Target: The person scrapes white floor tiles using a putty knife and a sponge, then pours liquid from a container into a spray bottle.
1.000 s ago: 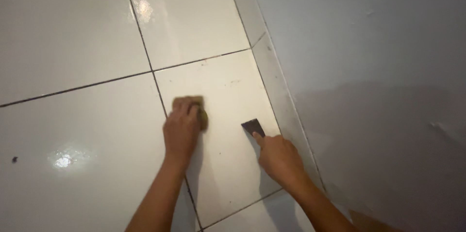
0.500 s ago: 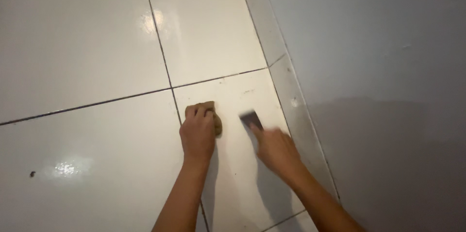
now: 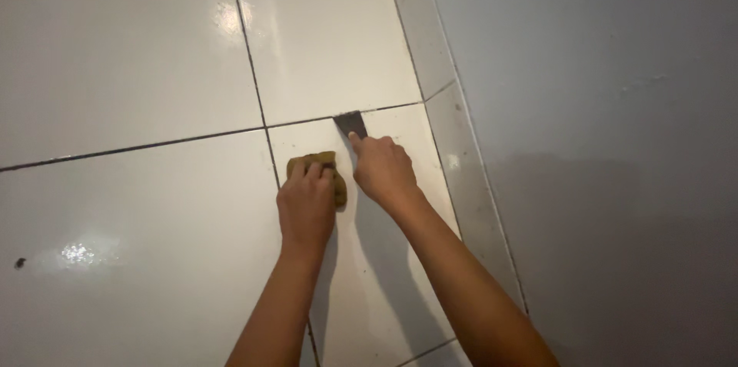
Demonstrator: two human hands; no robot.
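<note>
My left hand [image 3: 306, 202] presses a brown sponge [image 3: 319, 161] flat on a white floor tile [image 3: 384, 275], close to the dark grout line [image 3: 265, 132] on its left. My right hand [image 3: 382, 169] grips a small scraper; its dark metal blade [image 3: 350, 122] rests on the cross grout line at the tile's far edge. The scraper's handle is hidden inside my fist. The two hands sit side by side, almost touching.
Glossy white tiles [image 3: 123, 44] with dark grout lines spread to the left and ahead. A narrow skirting strip [image 3: 442, 117] runs along a plain grey wall [image 3: 600, 144] on the right. A small dark speck [image 3: 19, 262] lies at the far left.
My right hand has moved the scraper forward and left, from the middle of the tile up to the cross grout line. My left hand and the sponge have barely shifted.
</note>
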